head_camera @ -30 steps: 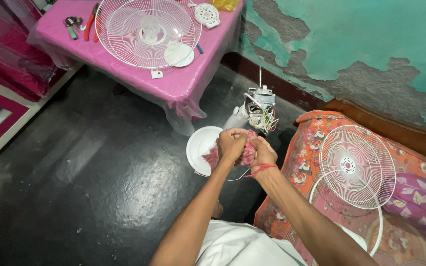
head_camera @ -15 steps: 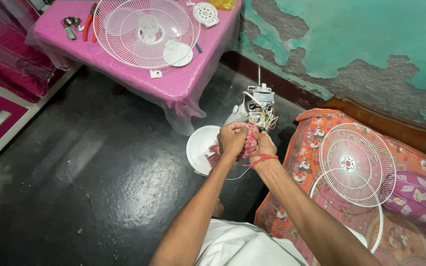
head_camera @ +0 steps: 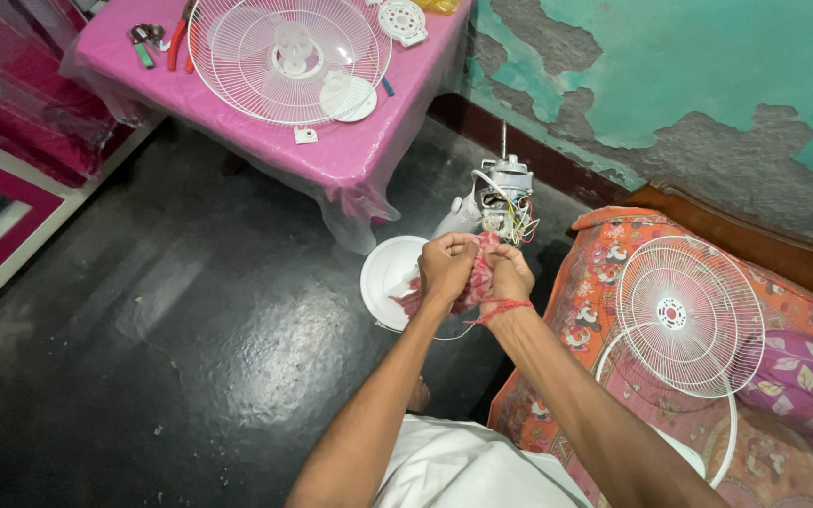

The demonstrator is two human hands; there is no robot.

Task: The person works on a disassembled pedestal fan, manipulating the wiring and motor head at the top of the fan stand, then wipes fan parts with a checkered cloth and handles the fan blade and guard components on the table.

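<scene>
My left hand and my right hand are closed together on a crumpled red cloth, held just below an exposed fan motor with loose coloured wires. The motor stands on a white stand with a round white base on the dark floor. A red thread is tied around my right wrist. What the cloth covers is hidden by my fingers.
A pink-covered table at the back carries a white fan grille, a round white cap, a vented part and hand tools. On the patterned bed at right lie another fan grille and a white ring. Peeling teal wall behind.
Both hands stay on the cloth beside the motor; they have shifted slightly, working the cloth between them. Nothing else moved.
</scene>
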